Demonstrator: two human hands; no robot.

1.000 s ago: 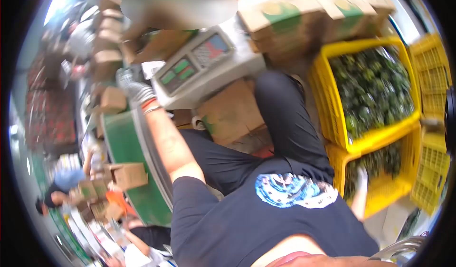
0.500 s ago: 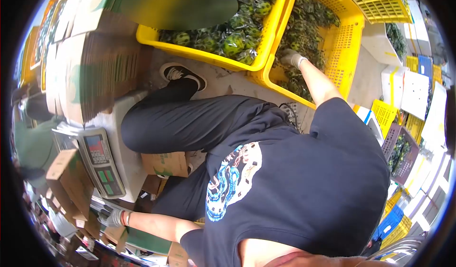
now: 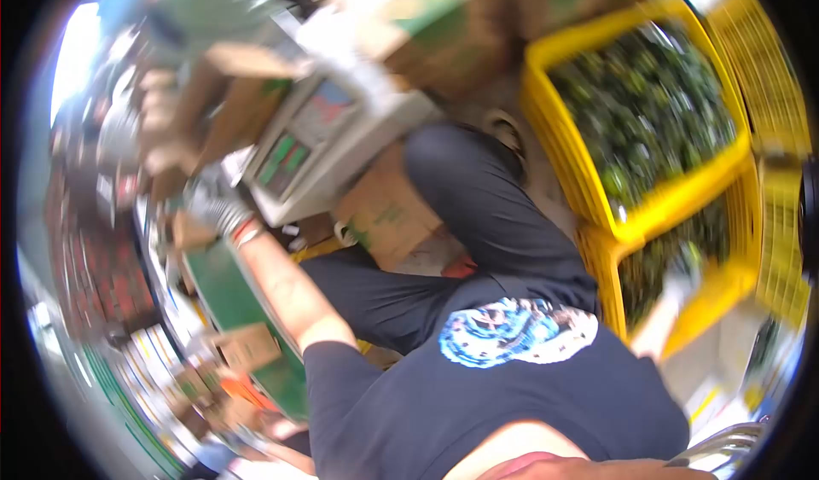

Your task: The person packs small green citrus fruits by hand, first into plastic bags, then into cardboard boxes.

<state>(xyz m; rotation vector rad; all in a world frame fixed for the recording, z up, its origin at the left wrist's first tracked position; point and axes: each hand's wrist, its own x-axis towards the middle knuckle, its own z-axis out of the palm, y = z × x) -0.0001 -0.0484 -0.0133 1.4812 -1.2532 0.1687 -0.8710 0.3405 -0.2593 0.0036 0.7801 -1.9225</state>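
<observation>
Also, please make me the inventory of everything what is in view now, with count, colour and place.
Yellow crates: two with green produce, right; more at far right, count unclear
Scale: one, grey-white, upper left of centre
Stand: one, whitish, under the scale
Open carton: one, brown, beside the scale
Cartons: several, brown and green, top
Printed carton: one, brown, beside the stand
Belt: one, green, left
Small carton: one, brown, on the belt
Stacks: reddish-brown, far left, count unclear
Co-worker: one in green, top left; lower left too blurred
Shirt: one, black, bottom
Legs: two, black trousers, centre
Hands: two, pale gloves; left by the open carton, right at the lower crate
</observation>
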